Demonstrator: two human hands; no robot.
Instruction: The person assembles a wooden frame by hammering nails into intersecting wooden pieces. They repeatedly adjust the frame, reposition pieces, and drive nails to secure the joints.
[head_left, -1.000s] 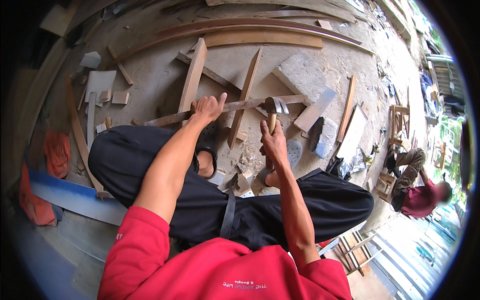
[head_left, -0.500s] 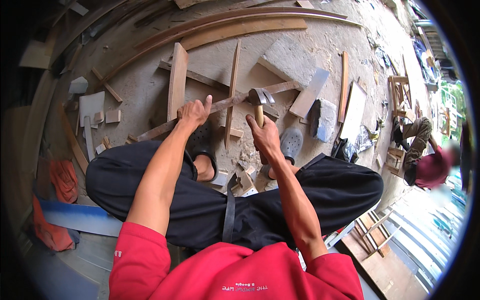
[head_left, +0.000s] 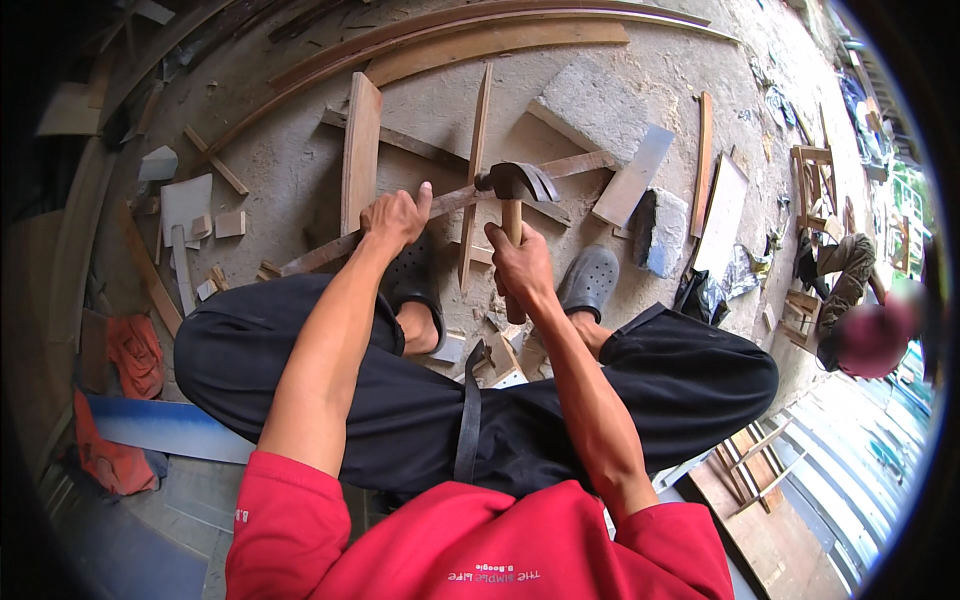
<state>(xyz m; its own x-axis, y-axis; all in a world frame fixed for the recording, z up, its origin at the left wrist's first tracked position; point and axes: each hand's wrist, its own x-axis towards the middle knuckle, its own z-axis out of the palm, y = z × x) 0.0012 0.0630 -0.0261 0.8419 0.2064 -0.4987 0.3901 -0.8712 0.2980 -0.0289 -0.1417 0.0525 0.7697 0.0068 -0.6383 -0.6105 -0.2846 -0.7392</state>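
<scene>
My left hand (head_left: 393, 220) is closed around a long wooden strip (head_left: 330, 253), its thumb pointing up. The strip slants across an upright wide board (head_left: 361, 150) and a thin upright board (head_left: 475, 175). In my right hand (head_left: 525, 265) is a claw hammer (head_left: 512, 212), gripped by its wooden handle. The hammer's head is over the strip, its striking face close to the thin board and its claw pointing right. Whether the head touches the wood I cannot tell.
A concrete slab (head_left: 590, 105), a metal-grey plate (head_left: 634, 175) and a rough block (head_left: 662, 232) lie ahead to the right. Long planks (head_left: 500, 38) stretch along the far side. Wood offcuts (head_left: 230, 223) are scattered at left. Another person (head_left: 870, 335) sits at far right.
The hammer has shifted slightly left toward the thin board, and its head has turned a little. My left hand keeps its hold on the strip. The whole view has shifted slightly.
</scene>
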